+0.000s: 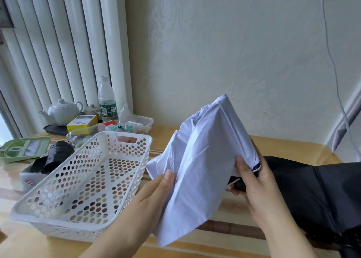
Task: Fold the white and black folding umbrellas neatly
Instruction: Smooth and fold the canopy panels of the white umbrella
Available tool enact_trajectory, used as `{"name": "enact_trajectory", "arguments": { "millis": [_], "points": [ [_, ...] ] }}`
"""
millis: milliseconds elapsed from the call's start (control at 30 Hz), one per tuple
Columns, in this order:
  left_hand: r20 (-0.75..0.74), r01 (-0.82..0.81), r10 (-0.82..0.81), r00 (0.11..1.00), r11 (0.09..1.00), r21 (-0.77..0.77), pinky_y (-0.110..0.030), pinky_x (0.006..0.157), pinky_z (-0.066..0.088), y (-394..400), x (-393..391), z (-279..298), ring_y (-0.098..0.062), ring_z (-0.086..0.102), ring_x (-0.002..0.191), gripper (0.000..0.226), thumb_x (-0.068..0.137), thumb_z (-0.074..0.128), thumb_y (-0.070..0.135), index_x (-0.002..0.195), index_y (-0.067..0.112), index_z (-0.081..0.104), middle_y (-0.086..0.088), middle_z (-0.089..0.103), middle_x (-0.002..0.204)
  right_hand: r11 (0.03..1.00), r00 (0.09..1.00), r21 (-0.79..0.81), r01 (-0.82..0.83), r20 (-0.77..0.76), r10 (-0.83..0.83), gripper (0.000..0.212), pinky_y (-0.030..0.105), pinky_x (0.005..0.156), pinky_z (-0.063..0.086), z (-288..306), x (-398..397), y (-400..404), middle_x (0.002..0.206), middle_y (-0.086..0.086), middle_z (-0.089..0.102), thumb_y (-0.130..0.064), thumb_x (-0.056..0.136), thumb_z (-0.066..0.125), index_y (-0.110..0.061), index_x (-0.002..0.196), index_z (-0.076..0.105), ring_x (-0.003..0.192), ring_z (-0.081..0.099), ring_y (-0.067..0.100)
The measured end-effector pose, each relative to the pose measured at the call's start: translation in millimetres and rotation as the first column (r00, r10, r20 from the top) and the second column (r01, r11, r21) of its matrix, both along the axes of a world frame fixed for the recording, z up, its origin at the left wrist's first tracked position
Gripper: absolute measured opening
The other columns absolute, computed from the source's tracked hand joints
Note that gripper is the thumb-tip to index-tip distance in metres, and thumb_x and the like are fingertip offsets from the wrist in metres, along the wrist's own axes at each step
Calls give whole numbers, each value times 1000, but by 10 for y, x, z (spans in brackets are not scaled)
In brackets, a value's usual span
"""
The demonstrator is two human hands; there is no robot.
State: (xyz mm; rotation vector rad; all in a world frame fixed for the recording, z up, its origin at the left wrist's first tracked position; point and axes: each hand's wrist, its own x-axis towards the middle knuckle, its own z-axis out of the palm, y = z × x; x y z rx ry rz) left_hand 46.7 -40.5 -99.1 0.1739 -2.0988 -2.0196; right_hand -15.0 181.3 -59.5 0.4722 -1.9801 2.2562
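Note:
The white folding umbrella (203, 160) is held up over the table, its loose canopy hanging in pleats toward me. My left hand (156, 197) pinches a fold of the white fabric near its lower left edge. Round the umbrella's gathered end curls my right hand (256, 185), thumb pressed on the white cloth by a strap with a black-and-white trim. The black umbrella (312, 195) lies unfolded on the table at the right, partly under my right hand and forearm.
A white perforated basket (64, 209) stands at the left on the striped wooden table (234, 228). Behind it are a black roll (58, 154), a green tray (21, 148), a teapot (62, 111), a water bottle (106, 99), boxes and small items. The wall is close behind.

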Motion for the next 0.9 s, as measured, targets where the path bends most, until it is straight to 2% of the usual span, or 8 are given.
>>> {"name": "enact_trajectory", "arguments": {
  "millis": [67, 167, 367, 500, 600, 667, 800, 900],
  "points": [
    [-69, -139, 129, 989, 978, -156, -8, 87, 36, 191, 138, 203, 18, 52, 88, 63, 75, 41, 79, 78, 24, 71, 17, 61, 107, 1000, 999, 2, 31, -20, -31, 43, 25, 46, 42, 7, 4, 1, 78, -7, 65, -31, 84, 55, -34, 127, 52, 56, 52, 15],
    [-370, -344, 196, 908, 854, -391, -3, 88, 26, 382, 473, 468, 10, 38, 102, 65, 64, 28, 91, 81, 41, 67, 27, 40, 105, 998, 998, 32, 58, -34, -57, 57, 27, 50, 46, 5, 3, 24, 95, -7, 66, -42, 75, 57, -38, 132, 49, 60, 55, 12],
    [-359, -288, -63, 931, 477, -830, -16, 48, 27, 379, 366, 363, -8, 43, 53, 20, 73, 42, 40, 69, 21, 48, 10, 46, 54, 996, 996, -38, 84, 10, -84, 23, 32, 53, 43, 7, -3, 37, 80, -6, 68, -34, 86, 54, -31, 107, 63, 62, 56, 13],
    [-421, -304, -283, 862, 374, -876, -20, 52, 30, 299, 395, 263, -15, 44, 52, 16, 80, 53, 25, 72, 20, 39, 3, 44, 57, 994, 995, -63, 88, 50, -85, 13, 30, 52, 41, 11, -8, 61, 71, -5, 66, -23, 92, 52, -24, 91, 65, 56, 55, 9],
    [-384, -143, -306, 871, 590, -794, -23, 61, 51, 151, 443, 536, -6, 60, 73, 38, 86, 45, 63, 85, 29, 60, 12, 58, 80, 995, 995, 11, 99, 7, -100, 13, 30, 53, 42, 6, -21, 84, 70, -2, 64, -21, 92, 54, -24, 89, 66, 61, 53, 15],
    [-475, -201, -227, 850, 694, -691, -16, 70, 49, 94, 396, 842, -1, 56, 83, 31, 89, 42, 60, 97, 34, 56, 16, 55, 90, 993, 996, 71, 92, -25, -91, 14, 27, 54, 46, 6, -15, 97, 73, -7, 66, -25, 90, 55, -32, 93, 67, 65, 56, 12],
    [-491, -324, -177, 853, 559, -764, -4, 75, 37, 157, 103, 1296, 7, 48, 88, 23, 90, 49, 42, 109, 33, 56, 20, 45, 97, 984, 991, 166, 58, -132, -36, 19, 25, 56, 50, 1, 32, 88, 85, -3, 69, -46, 83, 64, -42, 102, 67, 66, 58, 12],
    [-419, -273, -171, 892, 537, -798, -9, 65, 37, 249, -20, 1323, -3, 46, 77, 21, 87, 55, 20, 95, 38, 62, 13, 41, 89, 977, 984, 200, 78, -172, -44, 23, 21, 51, 47, -8, 33, 64, 77, -11, 67, -40, 87, 62, -32, 108, 63, 58, 52, 13]
  ]
}}
